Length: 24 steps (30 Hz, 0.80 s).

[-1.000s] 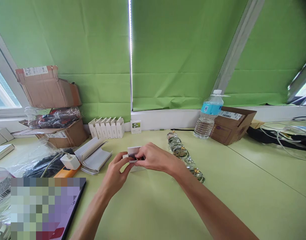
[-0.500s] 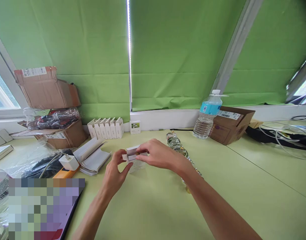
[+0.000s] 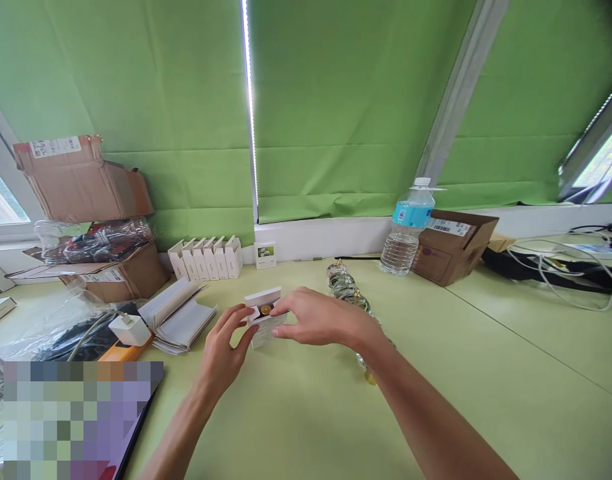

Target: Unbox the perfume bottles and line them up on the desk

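Note:
A small white box [image 3: 263, 340] stands upright on the table before me, its top flap raised. A round gold piece [image 3: 266, 310] shows in its opening; whatever lies beneath is hidden. With fingertips and thumb, my left hand [image 3: 225, 347] grips the box's left side. Across from it, my right hand [image 3: 316, 317] has its fingers at the right of the opening and its thumb against the front face, closed on the box. Behind my right wrist lies a long row of shiny, clear-wrapped coiled pieces [image 3: 347, 287], with a gold end near my forearm.
Several white boxes [image 3: 206, 259] stand in a row at the back, beside a small picture box [image 3: 265, 255]. Flattened white cartons [image 3: 189, 320] lie left. A water bottle [image 3: 406, 230] and brown carton [image 3: 451, 250] are back right; stacked cartons [image 3: 86, 180] rise back left.
The gold piece has come into view in the box opening. My right thumb has moved from the opening to the box's front. The camera view has shifted slightly.

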Each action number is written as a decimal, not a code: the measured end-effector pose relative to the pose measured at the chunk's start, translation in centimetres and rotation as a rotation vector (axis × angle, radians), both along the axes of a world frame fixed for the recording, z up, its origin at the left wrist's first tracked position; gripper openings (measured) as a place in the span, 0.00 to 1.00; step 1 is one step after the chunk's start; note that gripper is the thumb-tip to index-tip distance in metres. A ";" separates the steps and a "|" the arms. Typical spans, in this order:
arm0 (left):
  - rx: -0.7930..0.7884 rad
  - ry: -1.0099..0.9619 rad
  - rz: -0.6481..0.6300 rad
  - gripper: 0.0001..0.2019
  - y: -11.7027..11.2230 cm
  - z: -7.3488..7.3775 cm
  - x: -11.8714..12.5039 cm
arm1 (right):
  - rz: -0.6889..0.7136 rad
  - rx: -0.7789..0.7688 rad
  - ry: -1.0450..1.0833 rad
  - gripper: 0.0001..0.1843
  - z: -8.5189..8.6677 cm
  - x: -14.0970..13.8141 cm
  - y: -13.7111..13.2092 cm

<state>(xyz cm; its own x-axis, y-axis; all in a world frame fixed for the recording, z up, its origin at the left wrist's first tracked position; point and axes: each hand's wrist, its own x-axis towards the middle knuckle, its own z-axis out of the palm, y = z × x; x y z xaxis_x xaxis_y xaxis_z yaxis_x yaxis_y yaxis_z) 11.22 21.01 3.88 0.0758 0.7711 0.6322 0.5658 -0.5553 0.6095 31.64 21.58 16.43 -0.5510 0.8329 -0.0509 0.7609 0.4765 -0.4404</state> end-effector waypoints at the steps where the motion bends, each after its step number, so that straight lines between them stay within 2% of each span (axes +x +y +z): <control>1: 0.002 0.006 -0.001 0.11 0.0 0.0 0.0 | 0.009 -0.004 -0.009 0.17 0.1 0.1 -0.1; 6: -0.035 -0.006 0.000 0.11 -0.1 0.1 0.0 | -0.002 -0.021 -0.049 0.25 0.6 0.8 -0.8; 11: -0.077 -0.050 0.002 0.11 0.0 0.0 0.1 | -0.057 0.017 -0.058 0.29 0.8 1.7 -1.2; 14: -0.077 -0.059 0.004 0.11 0.0 -0.1 0.1 | -0.027 0.015 -0.048 0.27 0.7 1.7 -0.8; 17: -0.089 -0.076 0.003 0.11 0.0 -0.1 0.2 | 0.024 -0.059 -0.096 0.23 0.3 1.1 0.1; 20: -0.111 -0.105 -0.006 0.12 0.0 -0.1 0.2 | 0.053 -0.109 -0.106 0.22 -0.1 0.7 0.8; 24: -0.156 -0.185 0.005 0.13 -0.1 -0.1 0.6 | 0.063 -0.061 -0.038 0.23 -0.2 0.7 0.8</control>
<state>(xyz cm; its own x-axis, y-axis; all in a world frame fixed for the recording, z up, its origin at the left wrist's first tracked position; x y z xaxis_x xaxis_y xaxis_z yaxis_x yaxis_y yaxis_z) 11.77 20.92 3.82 -0.0339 0.8603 0.5086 0.4393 -0.4443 0.7808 32.34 22.40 16.23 -0.5990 0.7913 -0.1223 0.7471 0.4974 -0.4410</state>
